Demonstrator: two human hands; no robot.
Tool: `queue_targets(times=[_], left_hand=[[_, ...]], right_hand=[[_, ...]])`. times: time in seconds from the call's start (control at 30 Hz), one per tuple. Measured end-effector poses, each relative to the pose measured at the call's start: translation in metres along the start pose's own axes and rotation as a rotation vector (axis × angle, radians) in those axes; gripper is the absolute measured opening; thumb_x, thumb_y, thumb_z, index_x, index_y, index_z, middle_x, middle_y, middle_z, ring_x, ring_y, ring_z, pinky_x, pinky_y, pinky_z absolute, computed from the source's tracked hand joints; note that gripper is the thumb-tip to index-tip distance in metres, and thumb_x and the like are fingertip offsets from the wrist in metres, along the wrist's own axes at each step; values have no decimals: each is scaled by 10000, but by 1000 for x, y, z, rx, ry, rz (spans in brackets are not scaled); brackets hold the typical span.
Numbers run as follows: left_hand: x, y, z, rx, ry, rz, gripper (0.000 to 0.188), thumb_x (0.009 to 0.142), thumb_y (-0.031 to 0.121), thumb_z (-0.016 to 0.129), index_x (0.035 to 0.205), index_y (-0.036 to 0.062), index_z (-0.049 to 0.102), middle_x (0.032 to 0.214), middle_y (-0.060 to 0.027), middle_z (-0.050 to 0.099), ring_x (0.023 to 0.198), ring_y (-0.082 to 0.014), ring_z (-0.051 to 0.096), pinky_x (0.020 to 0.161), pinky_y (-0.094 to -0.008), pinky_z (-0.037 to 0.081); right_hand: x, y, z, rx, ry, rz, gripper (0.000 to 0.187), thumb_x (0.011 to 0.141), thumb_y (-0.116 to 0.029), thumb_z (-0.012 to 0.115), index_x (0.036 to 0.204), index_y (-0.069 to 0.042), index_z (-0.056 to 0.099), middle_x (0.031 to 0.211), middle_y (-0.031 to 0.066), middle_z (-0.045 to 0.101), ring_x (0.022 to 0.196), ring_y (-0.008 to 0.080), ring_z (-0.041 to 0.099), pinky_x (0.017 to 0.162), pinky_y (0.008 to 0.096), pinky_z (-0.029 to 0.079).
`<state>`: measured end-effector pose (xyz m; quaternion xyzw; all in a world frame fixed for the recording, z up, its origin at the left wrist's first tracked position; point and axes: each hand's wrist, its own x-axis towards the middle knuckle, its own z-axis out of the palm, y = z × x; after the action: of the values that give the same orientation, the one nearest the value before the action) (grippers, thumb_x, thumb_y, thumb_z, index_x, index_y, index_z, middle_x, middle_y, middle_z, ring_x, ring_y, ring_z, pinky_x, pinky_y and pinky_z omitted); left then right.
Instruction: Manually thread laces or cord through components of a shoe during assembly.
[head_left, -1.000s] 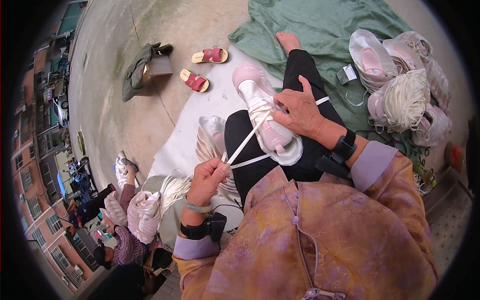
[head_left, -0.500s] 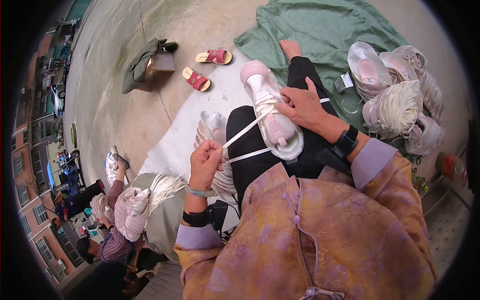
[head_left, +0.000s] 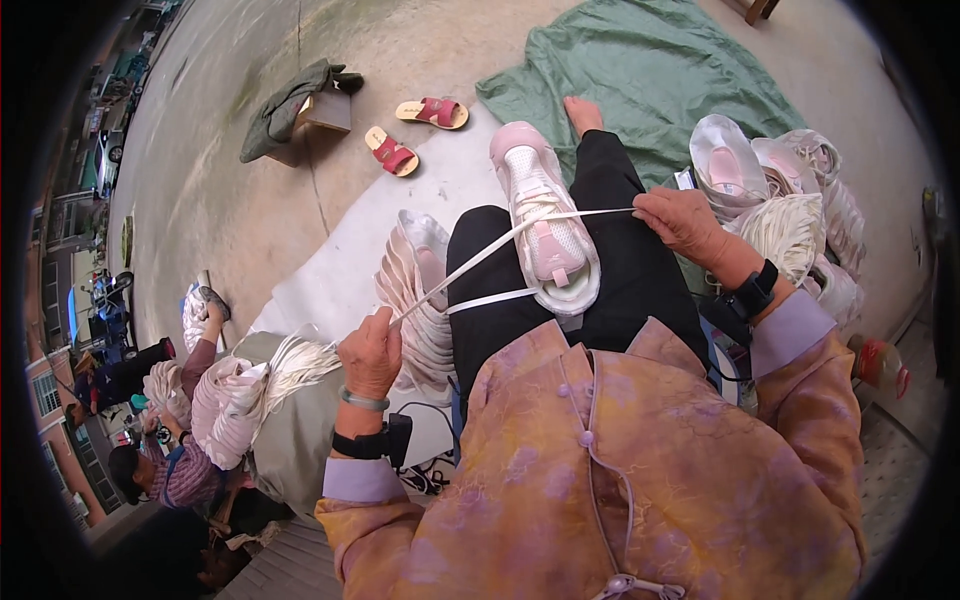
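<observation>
A pink and white sneaker (head_left: 545, 215) lies across my lap, its toe pointing away from me. White shoelace (head_left: 470, 262) runs from its upper eyelets out to both sides. My left hand (head_left: 370, 355) is closed on one lace end, low and left of the shoe. To the right of the shoe, my right hand (head_left: 685, 228) pinches the other end, and the lace is stretched taut between hand and shoe. A white strap (head_left: 490, 299) crosses my left thigh and meets the shoe near its heel.
Stacked shoe uppers (head_left: 412, 300) stand left of my leg; more uppers (head_left: 735, 165) are heaped at right on a green cloth (head_left: 640, 70). Red slippers (head_left: 393, 154) and a box with a dark cloth (head_left: 305, 110) lie ahead. Another person (head_left: 185, 475) sits at far left.
My hands have moved apart: the left down and leftward, the right off the shoe to the right. My right hand now draws a lace end out taut.
</observation>
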<state>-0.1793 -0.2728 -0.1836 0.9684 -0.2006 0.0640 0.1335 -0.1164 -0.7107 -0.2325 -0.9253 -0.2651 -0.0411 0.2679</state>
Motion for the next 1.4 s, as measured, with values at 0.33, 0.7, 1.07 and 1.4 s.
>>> queue_targets(times=[0.33, 0.7, 1.07, 1.4], left_hand=[[-60, -56, -55, 394, -142, 57, 210, 791, 53, 579, 995, 31, 531, 698, -126, 545, 564, -295, 533, 480, -372, 409], [-102, -116, -85, 401, -23, -272, 123, 850, 77, 524, 918, -5, 586, 839, -193, 615, 762, -335, 607, 638, -359, 491], [27, 11, -169, 137, 805, 2, 201, 902, 93, 492, 937, -85, 580, 789, -121, 616, 649, -121, 561, 573, -217, 469], [96, 115, -198, 428, 1081, 503, 255, 899, 138, 498, 877, -113, 538, 684, -160, 606, 523, -161, 561, 400, -218, 442]], right_hand=[[-125, 117, -129, -431, 77, 260, 125, 818, -103, 548, 937, -67, 560, 842, 108, 588, 741, 300, 551, 646, 368, 411], [-214, 173, -151, -564, 117, 465, 179, 848, -177, 532, 981, -70, 585, 919, 128, 618, 794, 331, 578, 672, 386, 451], [-38, 44, -45, -84, -95, 179, 109, 776, -153, 563, 828, -60, 584, 764, 106, 578, 780, 286, 559, 691, 380, 420], [115, -125, -54, 1286, -480, -136, 380, 888, -344, 447, 909, 11, 580, 704, 87, 613, 648, 150, 575, 636, 260, 449]])
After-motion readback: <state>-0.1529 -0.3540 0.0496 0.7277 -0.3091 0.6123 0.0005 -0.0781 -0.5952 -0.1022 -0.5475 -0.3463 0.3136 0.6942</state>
